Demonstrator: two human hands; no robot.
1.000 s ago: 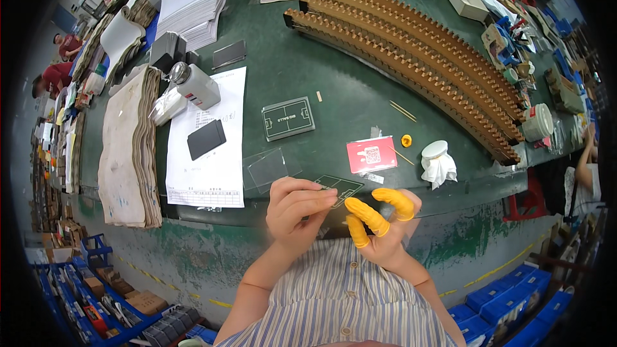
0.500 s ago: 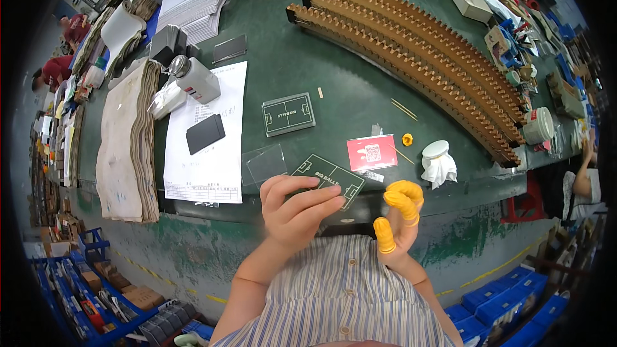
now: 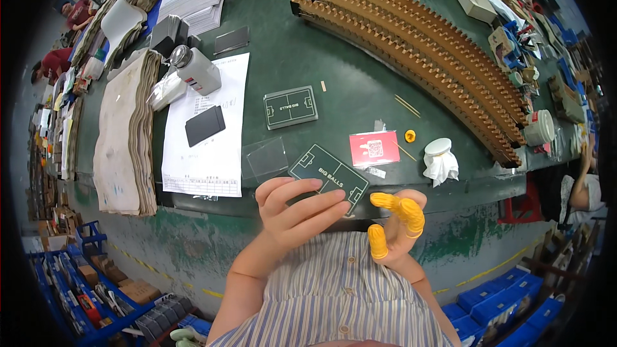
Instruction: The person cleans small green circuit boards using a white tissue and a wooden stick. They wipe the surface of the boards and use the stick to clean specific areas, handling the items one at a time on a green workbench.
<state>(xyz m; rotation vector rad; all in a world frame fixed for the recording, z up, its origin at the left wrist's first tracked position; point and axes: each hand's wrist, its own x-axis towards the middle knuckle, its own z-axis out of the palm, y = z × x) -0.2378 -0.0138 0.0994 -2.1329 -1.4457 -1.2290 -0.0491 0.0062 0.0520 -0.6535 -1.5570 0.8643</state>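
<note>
My left hand (image 3: 289, 212) grips a dark green card (image 3: 334, 170) with a white sports-pitch outline, tilted at the table's near edge. Its fingers lie across the card's face; the thumb is hidden beneath. Close to the card's right end is my right hand (image 3: 400, 234), with yellow finger cots on the thumb and some fingers. Those fingers are curled but apart from the thumb, and nothing shows between them. Beyond the left hand lie a clear plastic sheet (image 3: 265, 157) and a stack of similar green cards (image 3: 290, 108). A red card (image 3: 375, 149) rests beyond the right hand.
Long brown slotted racks (image 3: 418, 51) cross the far right of the table. A loose yellow finger cot (image 3: 410, 136) and a cloth-covered jar (image 3: 440, 160) sit at right. At left are a printed sheet (image 3: 199, 177), black cards (image 3: 204, 127) and a pump bottle (image 3: 202, 76).
My right hand has moved slightly left, and its fingers have bent toward the card's right end. The left hand still holds the green card, now turned a little more face-up.
</note>
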